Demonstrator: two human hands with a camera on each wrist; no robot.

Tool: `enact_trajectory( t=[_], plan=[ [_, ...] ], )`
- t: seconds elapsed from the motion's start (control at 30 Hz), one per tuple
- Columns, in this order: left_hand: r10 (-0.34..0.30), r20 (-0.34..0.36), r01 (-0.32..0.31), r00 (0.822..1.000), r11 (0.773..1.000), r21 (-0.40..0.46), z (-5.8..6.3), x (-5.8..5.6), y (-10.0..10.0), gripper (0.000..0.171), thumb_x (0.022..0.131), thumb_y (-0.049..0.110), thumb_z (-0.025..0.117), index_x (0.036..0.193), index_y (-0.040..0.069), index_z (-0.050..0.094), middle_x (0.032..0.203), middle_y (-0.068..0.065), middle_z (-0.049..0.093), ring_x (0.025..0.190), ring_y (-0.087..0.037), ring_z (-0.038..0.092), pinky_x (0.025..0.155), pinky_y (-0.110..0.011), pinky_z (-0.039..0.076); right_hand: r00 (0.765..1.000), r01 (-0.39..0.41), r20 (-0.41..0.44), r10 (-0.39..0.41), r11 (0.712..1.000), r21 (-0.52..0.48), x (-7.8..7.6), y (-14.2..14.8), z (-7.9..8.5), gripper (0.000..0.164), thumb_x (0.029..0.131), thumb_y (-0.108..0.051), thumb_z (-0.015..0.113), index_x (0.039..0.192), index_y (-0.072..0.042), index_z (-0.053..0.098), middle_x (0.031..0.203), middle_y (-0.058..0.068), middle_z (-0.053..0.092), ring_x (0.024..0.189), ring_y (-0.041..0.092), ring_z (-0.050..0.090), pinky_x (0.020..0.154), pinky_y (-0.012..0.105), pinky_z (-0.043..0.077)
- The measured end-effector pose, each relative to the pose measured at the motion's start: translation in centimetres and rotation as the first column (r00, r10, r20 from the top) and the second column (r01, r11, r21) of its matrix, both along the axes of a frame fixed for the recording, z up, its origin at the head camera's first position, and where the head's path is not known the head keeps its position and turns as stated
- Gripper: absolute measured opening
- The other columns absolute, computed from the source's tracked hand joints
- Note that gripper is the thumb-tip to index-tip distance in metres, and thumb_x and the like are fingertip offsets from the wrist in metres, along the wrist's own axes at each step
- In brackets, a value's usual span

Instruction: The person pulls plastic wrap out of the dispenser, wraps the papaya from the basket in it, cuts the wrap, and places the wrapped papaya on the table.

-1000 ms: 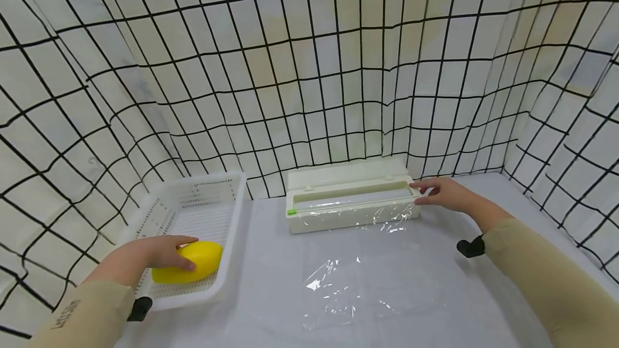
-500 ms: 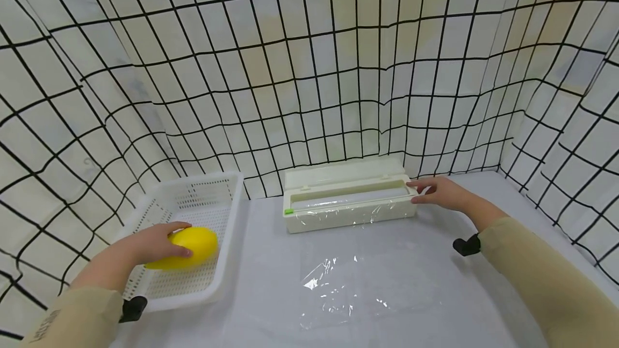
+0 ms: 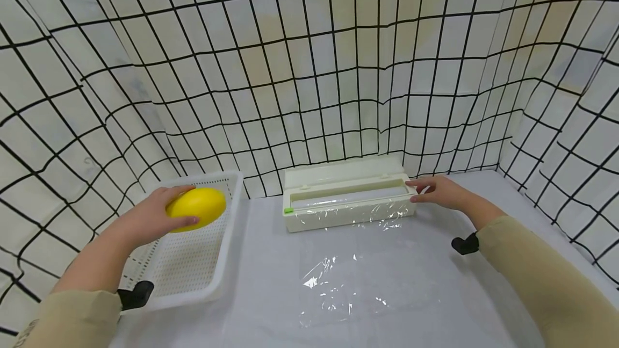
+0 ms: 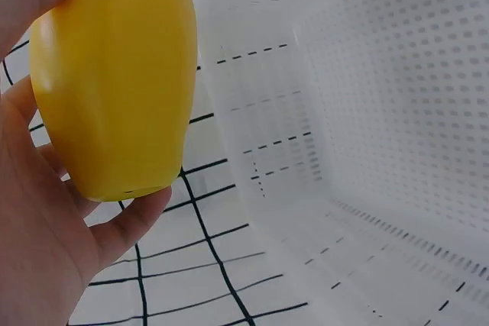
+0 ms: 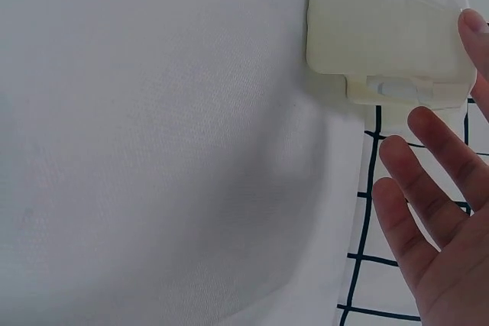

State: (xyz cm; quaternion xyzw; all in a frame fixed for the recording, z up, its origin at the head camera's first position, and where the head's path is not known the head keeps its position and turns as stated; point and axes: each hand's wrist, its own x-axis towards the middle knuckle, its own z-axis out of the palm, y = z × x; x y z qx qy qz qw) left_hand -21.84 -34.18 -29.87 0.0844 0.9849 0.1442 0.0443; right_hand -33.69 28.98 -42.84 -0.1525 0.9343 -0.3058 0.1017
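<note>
- Hanging over the white basket [image 3: 232, 230], the yellow fruit [image 3: 200, 207] sits in the left hand [image 3: 157, 216], thumb on one side, fingers curled round the other: a firm-looking grip, spread to the fruit's width.
- Watch that smooth, rounded skin! If the hold loosens, the fruit could slip out and drop into the basket; carried sideways too low, it could knock the rim.
- Trouble over here too: the clear film [image 3: 377, 278] lies flat on the tabletop [image 3: 271, 310] in front of the box [image 3: 353, 218]; anything dragged across could wrinkle it.
- And the right hand [image 3: 445, 192] is out at the box's right end, digits loose and mostly straight, touching the end rather than clasping it; a bump might skew the box.
- Both forearms reach forward, well apart, the left palm turned in towards the fruit.
</note>
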Motion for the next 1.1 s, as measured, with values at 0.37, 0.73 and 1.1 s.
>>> enact_trajectory(
  t=[0.37, 0.73, 1.1],
  plan=[
    [-0.052, -0.073, 0.056, 0.996, 0.997, 0.044, 1.2, 0.0, 5.9, 0.089, 0.083, 0.068, 0.065, 0.155, 0.027, 0.032, 0.145, -0.014, 0.040, 0.111, -0.034, 0.051, 0.087, -0.057, 0.046, 1.000, -0.001, 0.004, 0.002, 1.000, -0.017, 0.2, 0.1, 0.0, 0.071, 0.088, -0.050, 0.072, 0.145, -0.014, 0.051, 0.123, 0.015, 0.061, 0.111, 0.031, 0.058, 0.086, 0.046, 0.051],
    [-0.210, -0.104, 0.223, 0.972, 0.965, 0.138, -2.2, -0.2, 15.8, 0.081, 0.082, 0.054, 0.076, 0.151, 0.034, 0.039, 0.144, 0.000, 0.044, 0.114, -0.024, 0.053, 0.097, -0.051, 0.046, 1.000, 0.005, -0.001, -0.005, 1.000, -0.024, 0.1, 0.0, -0.5, 0.073, 0.087, -0.053, 0.070, 0.146, -0.016, 0.050, 0.125, 0.017, 0.061, 0.111, 0.033, 0.058, 0.085, 0.045, 0.051],
    [-0.279, -0.067, 0.287, 0.958, 0.933, 0.216, -8.0, -0.4, 22.8, 0.077, 0.079, 0.054, 0.078, 0.146, 0.036, 0.045, 0.144, 0.011, 0.047, 0.119, -0.015, 0.051, 0.100, -0.043, 0.043, 1.000, 0.024, 0.009, -0.023, 0.999, -0.035, 0.1, 0.2, -0.8, 0.076, 0.086, -0.056, 0.070, 0.148, -0.018, 0.049, 0.126, 0.017, 0.060, 0.113, 0.033, 0.057, 0.088, 0.047, 0.050]
  ],
)
